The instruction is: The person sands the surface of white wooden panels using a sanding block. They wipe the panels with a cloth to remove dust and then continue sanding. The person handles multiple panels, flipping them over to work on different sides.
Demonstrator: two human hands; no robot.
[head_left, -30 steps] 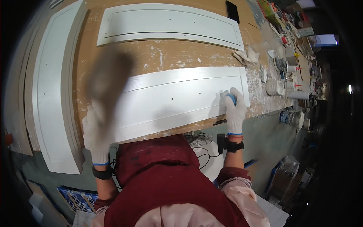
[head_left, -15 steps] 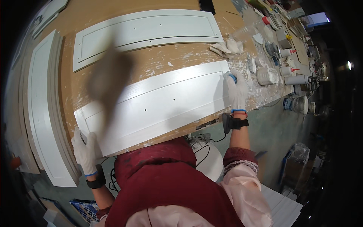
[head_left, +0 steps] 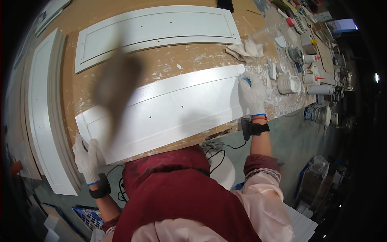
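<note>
A long white framed panel (head_left: pixel 169 111) with two small dark holes lies slantwise at the near edge of the workbench. My left hand (head_left: pixel 86 159), in a white knit glove, is closed at the panel's left end, thumb toward its face. A dark patch shows between those fingers, too small to name. At the far right end, my gloved right hand (head_left: pixel 253 92) curls around a small blue thing (head_left: pixel 246 81), mostly hidden by the fingers and close against the panel's edge. A brown blur floating over the picture hides part of the panel's left half.
Another white panel (head_left: pixel 157 30) lies farther back, and a stack of panels (head_left: pixel 42 109) stands along the left. Crumpled cloth (head_left: pixel 246 51), a clear bottle (head_left: pixel 274 31), a plastic tub (head_left: pixel 288 84) and glue bottles (head_left: pixel 311 59) crowd the right. A dark phone (head_left: pixel 225 5) rests at the back.
The view has shifted slightly. Both hands remain at the two ends of the near panel, which keeps about the same place on the bench.
</note>
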